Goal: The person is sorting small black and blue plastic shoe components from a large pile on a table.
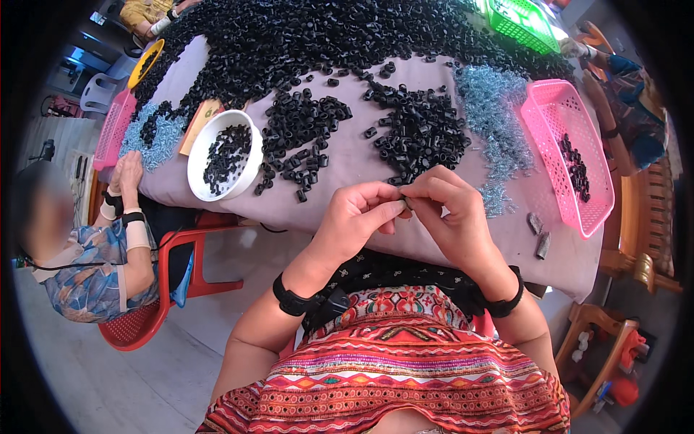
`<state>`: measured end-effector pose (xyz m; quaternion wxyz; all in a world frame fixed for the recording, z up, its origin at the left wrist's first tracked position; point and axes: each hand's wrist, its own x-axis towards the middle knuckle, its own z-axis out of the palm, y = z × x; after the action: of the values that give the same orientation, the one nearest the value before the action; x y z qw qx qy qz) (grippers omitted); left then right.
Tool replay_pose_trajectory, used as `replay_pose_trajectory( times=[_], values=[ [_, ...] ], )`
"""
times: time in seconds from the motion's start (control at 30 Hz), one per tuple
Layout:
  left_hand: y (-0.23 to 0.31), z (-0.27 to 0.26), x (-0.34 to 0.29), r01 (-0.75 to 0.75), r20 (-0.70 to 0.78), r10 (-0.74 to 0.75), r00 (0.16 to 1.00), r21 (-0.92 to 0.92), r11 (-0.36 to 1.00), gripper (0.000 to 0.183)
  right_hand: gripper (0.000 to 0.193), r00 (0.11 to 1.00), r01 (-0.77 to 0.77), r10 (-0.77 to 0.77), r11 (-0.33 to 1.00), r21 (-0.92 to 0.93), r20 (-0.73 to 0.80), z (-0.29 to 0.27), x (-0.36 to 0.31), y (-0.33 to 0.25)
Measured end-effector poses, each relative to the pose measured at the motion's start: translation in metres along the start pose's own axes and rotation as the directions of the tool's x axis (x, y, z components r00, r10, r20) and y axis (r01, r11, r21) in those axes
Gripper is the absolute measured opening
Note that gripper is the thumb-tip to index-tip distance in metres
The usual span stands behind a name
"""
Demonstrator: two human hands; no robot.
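Close to the table's near edge, my left hand (356,214) and my right hand (450,211) meet fingertip to fingertip. Both are closed in a pinch around something small and dark, mostly hidden by the fingers. Just beyond them lies a heap of short black tubular pieces (425,137). A second heap of black pieces (302,121) spreads to its left. Right of the heaps runs a strip of small clear bluish parts (493,119). Two grey finger-shaped pieces (543,245) rest on the cloth right of my right hand.
A white bowl (198,160) and a pink basket (591,168) hold small black pieces. The far table is covered by a big black pile (303,43). At left, a person (101,271) sits on a red chair (148,325); other people are at the far corners. A green basket (522,25) stands far right.
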<state>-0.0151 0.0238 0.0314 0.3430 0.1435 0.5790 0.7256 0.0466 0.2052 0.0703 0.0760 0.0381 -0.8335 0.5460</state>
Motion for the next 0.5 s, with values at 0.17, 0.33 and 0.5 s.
replay_pose_trajectory(
  times=[0.17,0.33,0.5],
  values=[
    [-0.005,-0.003,0.002,0.030,-0.040,-0.033,0.999,-0.070,0.997,0.018,0.028,0.995,0.055,-0.045,0.992,-0.116,0.088,-0.005,0.003,-0.006],
    [-0.003,0.002,0.004,-0.008,-0.068,-0.002,0.998,-0.147,0.989,0.019,0.040,0.974,0.220,-0.216,0.858,-0.464,0.062,0.009,0.007,0.000],
    [-0.001,0.004,0.001,-0.074,-0.081,0.073,0.994,-0.014,0.997,0.019,0.041,0.966,0.247,-0.246,0.767,-0.592,0.084,0.017,0.006,0.010]
  ],
)
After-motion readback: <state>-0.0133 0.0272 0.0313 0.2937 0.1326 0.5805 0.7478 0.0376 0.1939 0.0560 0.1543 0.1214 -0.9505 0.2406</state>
